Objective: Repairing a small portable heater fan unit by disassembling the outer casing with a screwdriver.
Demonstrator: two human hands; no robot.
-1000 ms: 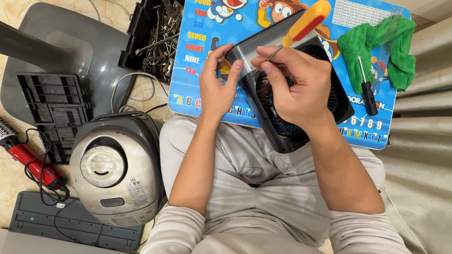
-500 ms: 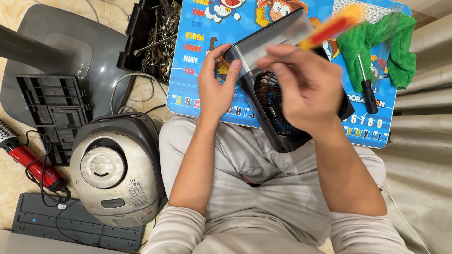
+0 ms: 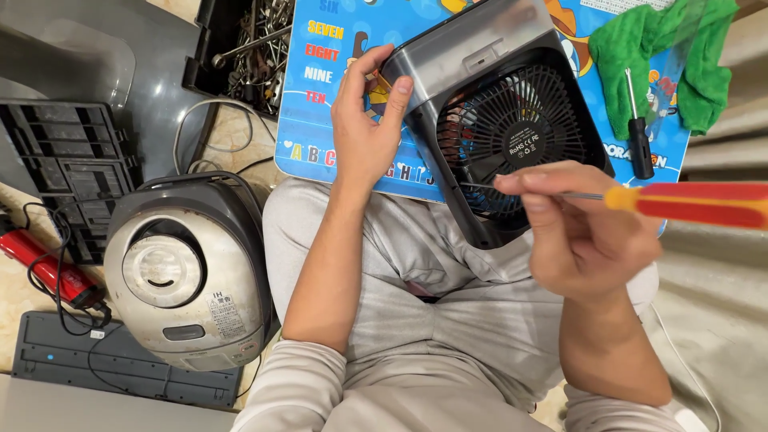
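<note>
Right hand (image 3: 588, 240) has swung the screwdriver (image 3: 688, 204) down off the fan (image 3: 512, 132), grip pinching its shaft; left hand (image 3: 364, 128) clasps the fan's corner.

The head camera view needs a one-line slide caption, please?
Left hand steadies a small black fan while right hand holds a screwdriver.

A tan tiled floor (image 3: 232, 144) is carrying most things. A silver rice cooker (image 3: 188, 276) is sitting on it, with a black slotted tray (image 3: 72, 180) and a red tool (image 3: 44, 268) lying beside it. A blue play mat (image 3: 320, 120) is lying farther up, holding a green cloth (image 3: 640, 48) and a black-handled screwdriver (image 3: 638, 136).
</note>
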